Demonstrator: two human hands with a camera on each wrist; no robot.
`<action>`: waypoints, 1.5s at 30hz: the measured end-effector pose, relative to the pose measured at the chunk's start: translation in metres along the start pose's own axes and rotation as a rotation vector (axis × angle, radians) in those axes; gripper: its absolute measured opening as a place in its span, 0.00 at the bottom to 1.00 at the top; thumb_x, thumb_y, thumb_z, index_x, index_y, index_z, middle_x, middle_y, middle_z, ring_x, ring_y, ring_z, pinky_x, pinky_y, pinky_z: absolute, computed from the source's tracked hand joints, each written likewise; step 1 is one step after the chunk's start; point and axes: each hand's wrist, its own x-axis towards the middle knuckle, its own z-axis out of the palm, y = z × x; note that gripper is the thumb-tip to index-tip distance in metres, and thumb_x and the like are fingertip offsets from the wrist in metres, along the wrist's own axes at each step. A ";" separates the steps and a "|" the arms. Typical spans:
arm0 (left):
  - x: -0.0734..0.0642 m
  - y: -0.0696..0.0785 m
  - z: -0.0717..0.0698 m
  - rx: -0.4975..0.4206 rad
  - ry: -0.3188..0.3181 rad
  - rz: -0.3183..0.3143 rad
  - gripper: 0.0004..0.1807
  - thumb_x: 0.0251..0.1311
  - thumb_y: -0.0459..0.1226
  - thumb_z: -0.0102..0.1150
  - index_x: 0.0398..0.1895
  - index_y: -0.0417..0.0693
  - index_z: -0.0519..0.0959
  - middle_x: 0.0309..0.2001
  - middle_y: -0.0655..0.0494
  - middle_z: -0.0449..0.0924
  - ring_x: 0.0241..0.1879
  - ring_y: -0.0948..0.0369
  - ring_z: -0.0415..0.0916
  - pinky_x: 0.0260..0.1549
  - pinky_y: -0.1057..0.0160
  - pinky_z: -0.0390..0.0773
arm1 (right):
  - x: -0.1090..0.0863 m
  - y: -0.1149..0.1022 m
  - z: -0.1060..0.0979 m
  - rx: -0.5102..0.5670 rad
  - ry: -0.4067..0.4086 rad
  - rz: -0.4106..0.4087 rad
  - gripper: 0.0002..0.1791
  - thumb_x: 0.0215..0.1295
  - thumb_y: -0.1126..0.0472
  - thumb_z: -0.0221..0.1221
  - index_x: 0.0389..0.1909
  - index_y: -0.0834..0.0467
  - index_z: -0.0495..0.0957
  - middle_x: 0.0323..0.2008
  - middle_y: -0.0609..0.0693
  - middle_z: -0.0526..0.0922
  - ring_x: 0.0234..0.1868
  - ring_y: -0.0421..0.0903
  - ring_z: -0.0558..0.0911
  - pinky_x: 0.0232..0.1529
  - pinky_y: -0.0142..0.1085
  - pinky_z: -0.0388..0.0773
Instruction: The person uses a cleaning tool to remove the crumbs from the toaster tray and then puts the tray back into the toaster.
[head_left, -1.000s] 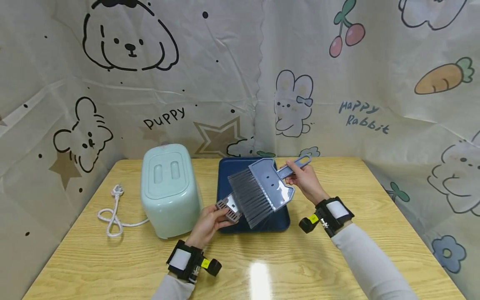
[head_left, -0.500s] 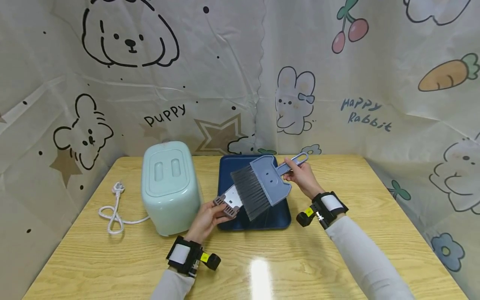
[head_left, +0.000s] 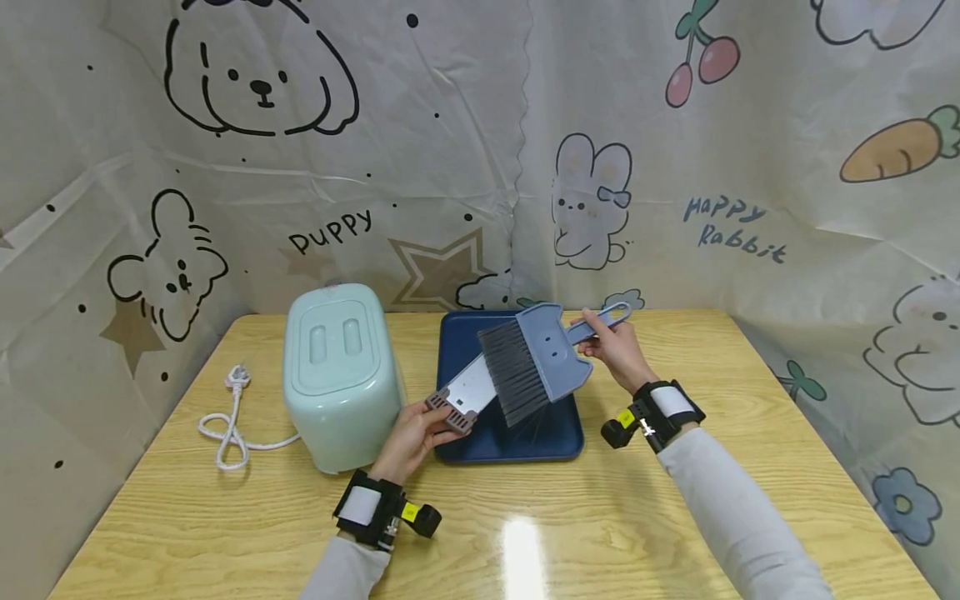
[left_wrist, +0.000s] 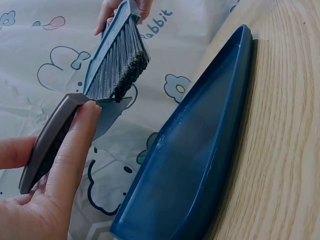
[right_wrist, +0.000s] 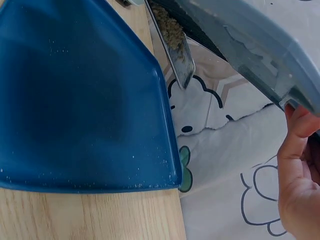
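Observation:
My left hand (head_left: 411, 440) pinches the brownish-grey slotted end of a metal crumb tray (head_left: 472, 387), which slants up to the right over a blue serving tray (head_left: 459, 335). Brown crumbs (right_wrist: 170, 27) lie on the crumb tray in the right wrist view. With my right hand (head_left: 618, 354) I grip the handle of a grey-blue, cat-shaped hand brush (head_left: 555, 354). Its dark bristles (head_left: 513, 371) cover the crumb tray's far part in the head view; whether they touch it I cannot tell. Fine specks show on the blue tray in the wrist views.
A mint-green toaster (head_left: 337, 383) with its lid on stands left of the blue tray, near my left hand. Its white cord (head_left: 240, 450) and plug lie on the wooden table (head_left: 600, 533) at the left. A printed cloth (head_left: 450, 183) hangs behind the table.
The brush has shifted right and slightly up, away from my left hand, so more of the crumb tray's metal shows. My left hand has barely moved.

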 end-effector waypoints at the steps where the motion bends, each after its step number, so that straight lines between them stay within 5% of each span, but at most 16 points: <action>1: 0.000 0.000 0.000 -0.002 0.002 -0.002 0.21 0.62 0.25 0.38 0.58 0.23 0.57 0.39 0.46 0.75 0.32 0.61 0.78 0.36 0.63 0.80 | 0.004 0.004 -0.004 0.010 0.002 0.003 0.29 0.62 0.47 0.51 0.45 0.72 0.73 0.23 0.48 0.79 0.21 0.38 0.76 0.22 0.25 0.75; 7: -0.001 0.000 0.001 -0.001 0.016 0.018 0.21 0.62 0.25 0.40 0.58 0.22 0.57 0.40 0.44 0.75 0.33 0.61 0.78 0.36 0.62 0.80 | 0.068 0.092 -0.055 0.047 0.015 -0.043 0.25 0.59 0.42 0.52 0.44 0.60 0.78 0.27 0.51 0.82 0.23 0.41 0.79 0.23 0.29 0.79; 9: -0.001 0.000 0.001 0.000 0.027 0.019 0.21 0.61 0.25 0.40 0.57 0.22 0.58 0.40 0.44 0.75 0.33 0.61 0.78 0.36 0.62 0.80 | 0.071 0.096 -0.061 0.063 0.014 -0.046 0.24 0.61 0.44 0.51 0.44 0.61 0.77 0.29 0.53 0.82 0.24 0.42 0.80 0.24 0.30 0.79; 11: -0.001 0.000 0.001 0.003 0.035 0.019 0.21 0.61 0.25 0.40 0.57 0.22 0.58 0.40 0.43 0.75 0.33 0.60 0.78 0.36 0.62 0.80 | 0.064 0.087 -0.059 0.078 0.022 -0.044 0.23 0.62 0.46 0.51 0.45 0.62 0.77 0.29 0.54 0.82 0.24 0.43 0.80 0.24 0.30 0.79; 18: -0.001 -0.002 0.001 0.005 0.045 0.027 0.21 0.61 0.25 0.41 0.57 0.22 0.58 0.44 0.38 0.73 0.34 0.59 0.78 0.35 0.64 0.80 | 0.005 0.006 -0.018 0.067 0.076 0.006 0.21 0.62 0.50 0.52 0.42 0.65 0.73 0.23 0.45 0.80 0.19 0.36 0.77 0.20 0.23 0.75; 22: -0.002 -0.003 0.000 -0.002 0.053 0.027 0.21 0.61 0.25 0.40 0.57 0.22 0.58 0.43 0.38 0.73 0.33 0.59 0.78 0.33 0.65 0.81 | -0.003 -0.007 -0.011 0.060 0.104 0.065 0.20 0.65 0.53 0.49 0.44 0.68 0.71 0.23 0.44 0.80 0.19 0.36 0.76 0.21 0.23 0.75; 29: -0.004 -0.005 0.001 0.006 0.058 0.030 0.21 0.62 0.25 0.39 0.58 0.23 0.58 0.47 0.33 0.71 0.34 0.58 0.78 0.34 0.64 0.80 | 0.011 0.014 -0.022 0.044 0.112 0.027 0.27 0.64 0.50 0.50 0.48 0.72 0.70 0.22 0.44 0.79 0.19 0.35 0.76 0.20 0.23 0.75; 33: -0.004 -0.005 0.001 0.013 0.070 0.038 0.21 0.62 0.25 0.40 0.57 0.23 0.58 0.48 0.30 0.69 0.35 0.58 0.77 0.34 0.63 0.80 | 0.063 0.081 -0.060 0.060 0.113 -0.010 0.26 0.61 0.45 0.52 0.45 0.64 0.76 0.26 0.52 0.82 0.22 0.42 0.80 0.22 0.28 0.78; 34: -0.005 -0.005 0.001 0.014 0.073 0.038 0.21 0.62 0.25 0.40 0.57 0.23 0.58 0.48 0.30 0.69 0.35 0.58 0.77 0.35 0.63 0.80 | 0.054 0.070 -0.053 0.045 0.126 0.004 0.25 0.62 0.47 0.51 0.46 0.65 0.75 0.26 0.53 0.82 0.23 0.43 0.80 0.23 0.28 0.78; 36: -0.005 -0.006 0.001 0.014 0.076 0.037 0.21 0.62 0.25 0.40 0.57 0.24 0.58 0.49 0.30 0.68 0.34 0.58 0.77 0.35 0.63 0.80 | 0.070 0.089 -0.066 0.073 0.113 -0.014 0.23 0.61 0.46 0.53 0.44 0.62 0.77 0.28 0.55 0.82 0.24 0.46 0.81 0.23 0.30 0.79; 40: -0.006 -0.006 0.001 0.009 0.082 0.030 0.21 0.62 0.26 0.41 0.58 0.24 0.59 0.49 0.31 0.68 0.34 0.59 0.77 0.35 0.62 0.80 | 0.050 0.064 -0.056 0.037 0.127 0.029 0.22 0.58 0.45 0.54 0.43 0.58 0.78 0.29 0.51 0.83 0.25 0.43 0.81 0.25 0.31 0.80; 45: -0.007 -0.006 0.001 0.009 0.086 0.030 0.21 0.62 0.26 0.41 0.58 0.26 0.59 0.51 0.30 0.67 0.37 0.57 0.77 0.36 0.61 0.80 | 0.068 0.083 -0.072 0.027 0.130 0.008 0.23 0.59 0.45 0.53 0.45 0.58 0.77 0.32 0.52 0.83 0.25 0.44 0.81 0.27 0.33 0.81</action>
